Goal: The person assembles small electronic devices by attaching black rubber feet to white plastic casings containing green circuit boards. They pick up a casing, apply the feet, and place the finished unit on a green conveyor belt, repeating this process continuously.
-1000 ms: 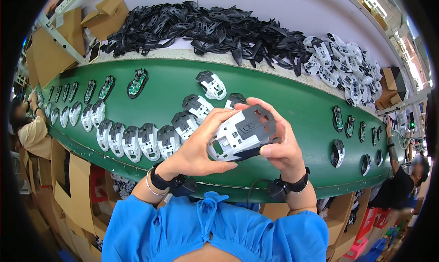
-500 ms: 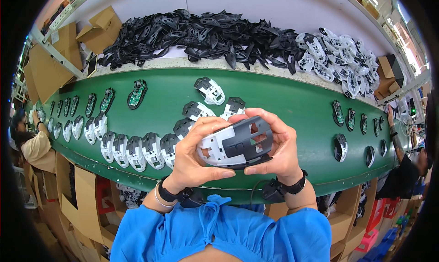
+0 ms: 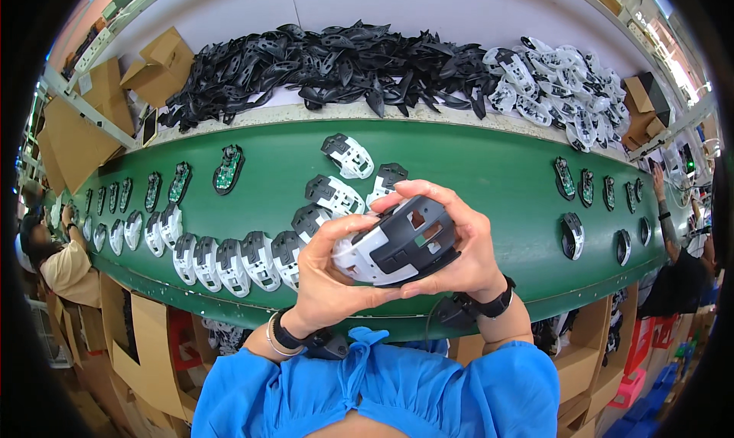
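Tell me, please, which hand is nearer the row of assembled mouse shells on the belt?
Left. The left hand sits just beside the row of mouse shells; the right hand is beyond it.

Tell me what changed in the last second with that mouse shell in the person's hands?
Both hands, left hand and right hand, kept hold of the grey-and-white mouse shell and turned it slightly, the fingers shifting around it. Nothing was picked up or let go. The shells on the green belt look much as before.

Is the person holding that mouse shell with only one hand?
No, both the left hand and the right hand grip the black-and-white mouse shell above the green conveyor belt.
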The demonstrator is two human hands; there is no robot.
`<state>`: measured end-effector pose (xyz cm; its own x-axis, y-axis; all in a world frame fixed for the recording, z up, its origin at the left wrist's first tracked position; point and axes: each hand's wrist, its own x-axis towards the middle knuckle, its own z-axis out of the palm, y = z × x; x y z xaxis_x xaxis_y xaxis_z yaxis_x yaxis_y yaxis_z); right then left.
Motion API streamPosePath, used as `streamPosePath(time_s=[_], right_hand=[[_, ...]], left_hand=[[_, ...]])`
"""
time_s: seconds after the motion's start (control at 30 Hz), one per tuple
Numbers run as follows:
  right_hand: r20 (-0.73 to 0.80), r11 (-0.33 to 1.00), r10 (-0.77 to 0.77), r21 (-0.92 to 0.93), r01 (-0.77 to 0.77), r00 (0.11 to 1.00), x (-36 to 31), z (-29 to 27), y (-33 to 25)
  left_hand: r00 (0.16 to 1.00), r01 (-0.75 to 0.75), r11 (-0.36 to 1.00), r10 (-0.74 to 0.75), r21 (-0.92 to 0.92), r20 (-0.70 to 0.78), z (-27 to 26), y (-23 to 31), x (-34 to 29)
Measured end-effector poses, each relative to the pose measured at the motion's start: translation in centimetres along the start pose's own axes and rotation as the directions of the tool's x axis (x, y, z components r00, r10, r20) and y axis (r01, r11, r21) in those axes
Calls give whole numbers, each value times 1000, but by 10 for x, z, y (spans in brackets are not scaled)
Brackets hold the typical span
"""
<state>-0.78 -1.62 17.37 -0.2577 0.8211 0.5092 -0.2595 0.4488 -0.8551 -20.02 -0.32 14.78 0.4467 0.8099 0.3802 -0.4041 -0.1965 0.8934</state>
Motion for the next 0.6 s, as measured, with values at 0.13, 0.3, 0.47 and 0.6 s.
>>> streamPosePath(time_s=[0.13, 0.3, 0.47, 0.6], right_hand=[[8, 988, 62, 142, -63, 998, 5, -3, 5], [-42, 991, 54, 128, -48, 998, 1, -1, 7], [-83, 986, 153, 86, -146, 985, 7, 3, 5], [-13, 952, 223, 220, -215, 975, 11, -3, -4]], left_hand=[[1000, 0, 997, -1, -71, -6, 0, 1, 3], [999, 36, 996, -37, -81, -13, -3, -1, 1], [989, 143, 958, -150, -248, -9, -11, 2, 7], [952, 304, 903, -276, -305, 132, -25, 14, 19]])
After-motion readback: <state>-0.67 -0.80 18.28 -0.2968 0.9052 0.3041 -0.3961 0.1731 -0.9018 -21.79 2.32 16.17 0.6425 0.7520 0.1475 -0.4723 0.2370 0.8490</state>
